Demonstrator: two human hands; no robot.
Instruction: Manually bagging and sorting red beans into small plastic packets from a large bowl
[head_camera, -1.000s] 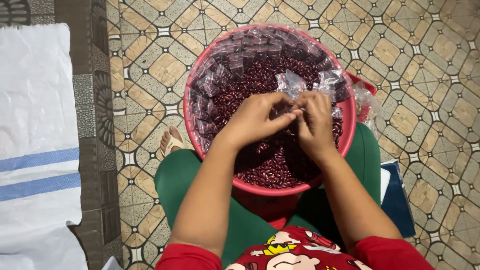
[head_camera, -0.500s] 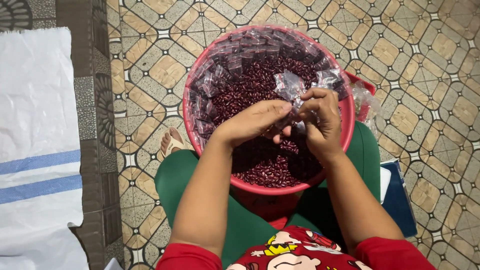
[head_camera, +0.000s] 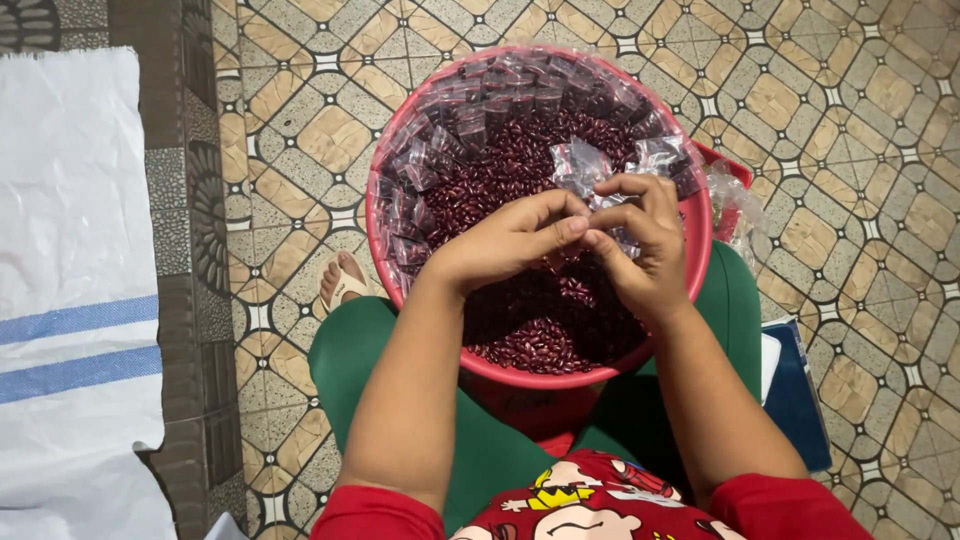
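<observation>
A small clear plastic bag (head_camera: 585, 170) is pinched between left hand (head_camera: 515, 238) and right hand (head_camera: 640, 245), fingertips of both clenched on it, above a red basin (head_camera: 690, 250). The basin is filled with red beans (head_camera: 520, 170) and lined with small filled packets (head_camera: 470, 110). White sack (head_camera: 70, 250) is laid well apart, on tiled floor (head_camera: 850, 120).

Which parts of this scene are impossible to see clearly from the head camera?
- Bag opening, head view: hidden by left hand and right hand.
- Basin bottom: covered by beans.
- Blue thing: partly behind the right arm.
- White sack: cut off by the left edge.
</observation>
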